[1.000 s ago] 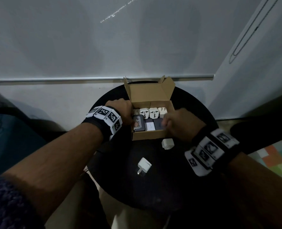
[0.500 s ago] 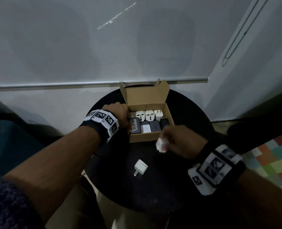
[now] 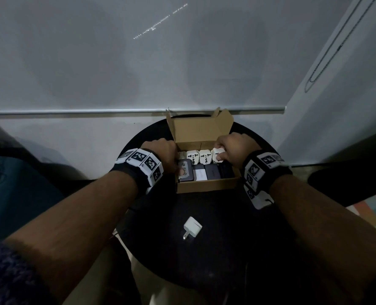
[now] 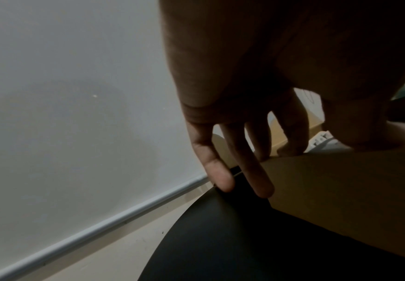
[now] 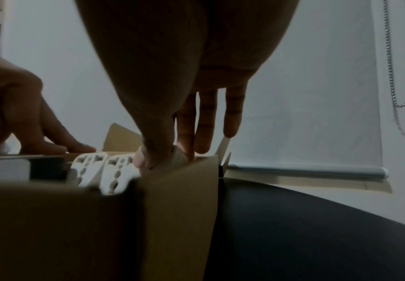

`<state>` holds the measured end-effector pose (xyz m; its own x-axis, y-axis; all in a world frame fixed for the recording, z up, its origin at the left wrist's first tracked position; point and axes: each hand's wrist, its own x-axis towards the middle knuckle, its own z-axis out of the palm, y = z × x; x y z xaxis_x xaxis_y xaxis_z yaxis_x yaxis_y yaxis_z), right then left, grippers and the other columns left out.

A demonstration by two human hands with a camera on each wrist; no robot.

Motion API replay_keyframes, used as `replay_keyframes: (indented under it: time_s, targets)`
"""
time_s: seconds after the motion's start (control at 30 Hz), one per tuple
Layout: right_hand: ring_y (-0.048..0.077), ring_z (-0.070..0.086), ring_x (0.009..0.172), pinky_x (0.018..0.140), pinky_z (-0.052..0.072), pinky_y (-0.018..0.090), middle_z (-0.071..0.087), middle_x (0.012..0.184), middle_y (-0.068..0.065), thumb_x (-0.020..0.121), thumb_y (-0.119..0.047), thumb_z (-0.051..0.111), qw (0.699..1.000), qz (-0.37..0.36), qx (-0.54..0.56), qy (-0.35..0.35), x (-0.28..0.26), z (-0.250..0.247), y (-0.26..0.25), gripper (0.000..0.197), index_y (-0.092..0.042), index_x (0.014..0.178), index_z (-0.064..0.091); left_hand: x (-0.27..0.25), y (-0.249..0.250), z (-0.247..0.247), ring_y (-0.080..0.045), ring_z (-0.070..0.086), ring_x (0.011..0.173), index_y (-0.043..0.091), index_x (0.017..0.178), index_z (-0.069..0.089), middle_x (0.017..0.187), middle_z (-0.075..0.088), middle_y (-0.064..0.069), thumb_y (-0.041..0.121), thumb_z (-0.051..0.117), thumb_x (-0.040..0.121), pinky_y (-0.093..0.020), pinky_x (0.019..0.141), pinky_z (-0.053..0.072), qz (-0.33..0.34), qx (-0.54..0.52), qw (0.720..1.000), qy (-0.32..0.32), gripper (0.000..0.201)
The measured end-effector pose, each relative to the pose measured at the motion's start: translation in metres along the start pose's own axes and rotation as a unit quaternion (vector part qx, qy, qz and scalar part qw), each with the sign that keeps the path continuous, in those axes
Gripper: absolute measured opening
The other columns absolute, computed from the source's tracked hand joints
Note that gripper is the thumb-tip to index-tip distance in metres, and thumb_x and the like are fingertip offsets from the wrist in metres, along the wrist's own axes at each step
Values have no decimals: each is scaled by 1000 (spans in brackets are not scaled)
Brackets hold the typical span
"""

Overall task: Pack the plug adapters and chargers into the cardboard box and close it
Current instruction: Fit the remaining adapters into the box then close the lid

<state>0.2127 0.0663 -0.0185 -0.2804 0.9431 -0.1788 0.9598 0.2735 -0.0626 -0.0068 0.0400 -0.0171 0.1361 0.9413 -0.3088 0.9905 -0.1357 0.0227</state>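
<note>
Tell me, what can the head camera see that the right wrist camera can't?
Only the head view shows the loose white charger and both wristbands. Only the right wrist view shows the right hand from underneath, its thumb pinching the held white adapter against its fingers. Both show the black table, the cardboard box, the other white adapters in it and the left hand at its wall.

Black bands with white code-printed blocks ring both wrists; the sleeve is purple knit.
</note>
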Motion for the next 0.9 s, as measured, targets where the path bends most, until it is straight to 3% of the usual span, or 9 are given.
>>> replay_keyframes:
  time_s: [0.27,0.5,0.67,0.8,0.87,0.9]
  targets:
    - [26,54,119,99,38,36,62,128,5,90,-30,62,1000,7,5,-20,3,6,-2,38,-19,125,57,2,-1,1,-28,65,96,19,109,64,98,62,-4,57,69,76,-34,73,45,5,2,1000,-5,51]
    - [28,53,113,95,39,35,61,123,6,86,-30,67,1000,14,9,5,2,11,-2,40,-22,124,57,3,0,3,-28,65,99,18,113,62,109,66,-7,57,68,77,-34,74,45,2,3,1000,5,53]
    - [26,56,111,95,46,37,63,120,2,78,-38,73,999,23,48,13,-3,0,-3,46,-25,119,59,3,-1,3,-28,64,100,19,116,61,110,65,-7,60,70,74,-34,75,46,1,-1,1000,2,59]
    - [15,58,92,84,49,32,64,102,0,86,-25,65,982,-87,150,69,-51,-6,-36,25,-17,109,65,2,-1,2,-29,65,98,18,115,62,108,66,-7,59,72,72,-35,76,47,4,-7,1000,5,60]
    - [15,59,92,86,51,36,64,103,-1,84,-26,69,964,-192,182,6,-86,9,-56,28,-17,110,66,2,-1,2,-29,65,98,17,114,63,108,66,-8,59,73,71,-34,74,46,5,-7,1000,9,61]
    - [15,58,100,90,49,35,63,112,-1,83,-29,70,957,-238,155,-54,-102,20,-65,36,-20,117,63,2,-1,2,-30,65,99,17,113,63,108,66,-8,60,74,71,-34,74,46,5,-6,1000,8,61]
